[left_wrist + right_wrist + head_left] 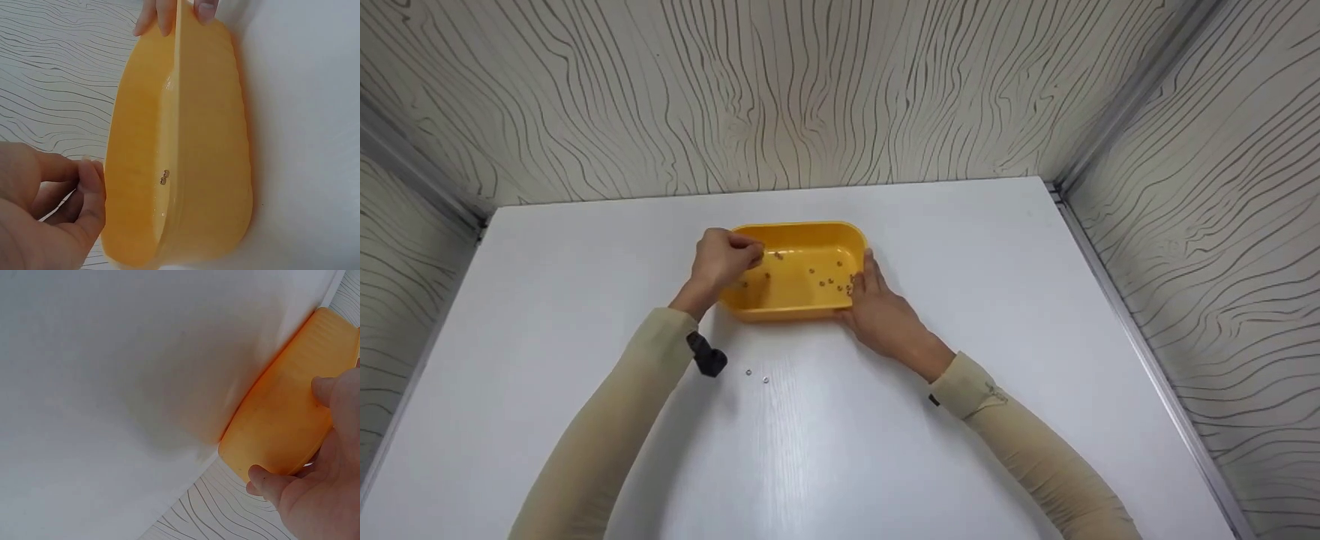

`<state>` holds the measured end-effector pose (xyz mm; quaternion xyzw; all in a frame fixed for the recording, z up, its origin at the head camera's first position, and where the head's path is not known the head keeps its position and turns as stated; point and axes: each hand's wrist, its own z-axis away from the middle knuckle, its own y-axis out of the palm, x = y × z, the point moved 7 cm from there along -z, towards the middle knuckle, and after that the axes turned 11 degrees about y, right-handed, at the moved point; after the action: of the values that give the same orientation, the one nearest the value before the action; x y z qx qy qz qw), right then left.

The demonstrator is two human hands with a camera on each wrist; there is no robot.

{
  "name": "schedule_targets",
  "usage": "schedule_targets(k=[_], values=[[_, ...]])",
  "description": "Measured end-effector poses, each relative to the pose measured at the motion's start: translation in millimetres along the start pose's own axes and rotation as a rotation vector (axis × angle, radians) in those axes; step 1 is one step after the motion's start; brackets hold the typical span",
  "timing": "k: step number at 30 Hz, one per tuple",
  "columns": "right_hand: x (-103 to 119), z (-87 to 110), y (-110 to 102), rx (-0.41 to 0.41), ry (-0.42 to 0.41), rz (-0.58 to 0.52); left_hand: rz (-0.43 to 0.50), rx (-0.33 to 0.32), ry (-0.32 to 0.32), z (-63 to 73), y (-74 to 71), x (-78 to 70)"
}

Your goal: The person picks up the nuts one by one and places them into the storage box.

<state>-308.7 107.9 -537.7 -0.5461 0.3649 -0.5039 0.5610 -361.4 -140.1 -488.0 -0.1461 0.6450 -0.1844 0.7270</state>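
Observation:
A yellow plastic bin stands on the white table, with several small metal rings or nuts scattered over its floor. My right hand holds the bin's right end, with fingers and thumb spread around its wall. At the left end, my left hand is over the rim, thumb and fingertips brought together. In the left wrist view the fingers are curled and nothing shows between the tips; a very small piece there could be hidden. Two more of the small metal pieces lie on the table in front of the bin.
The white table extends around the bin on all sides. Wood-grain patterned panels rise behind it and at both sides, with metal rails along the table's side edges. A black wrist device hangs beneath the left cuff.

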Motion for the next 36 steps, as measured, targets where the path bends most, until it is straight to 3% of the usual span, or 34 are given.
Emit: schedule_targets(k=[5, 13, 21, 28, 36], values=[[0, -0.4, 0, 0.006, 0.0, -0.012, 0.055, 0.001, 0.017, 4.5, -5.7, -1.7], [0, -0.7, 0, -0.006, -0.01, -0.008, -0.008, 0.002, 0.032, 20.8, -16.3, -4.3], [0, -0.2, 1, -0.018, -0.027, 0.028, -0.241, 0.11, 0.315, 56.6, -3.2, -20.5], [0, -0.8, 0, -0.004, -0.009, 0.017, -0.487, 0.216, 0.444, 92.4, 16.4, -19.4], [1, -0.1, 2, -0.004, -0.01, 0.022, -0.7, 0.236, 0.611, 127.8, 27.3, -5.9]])
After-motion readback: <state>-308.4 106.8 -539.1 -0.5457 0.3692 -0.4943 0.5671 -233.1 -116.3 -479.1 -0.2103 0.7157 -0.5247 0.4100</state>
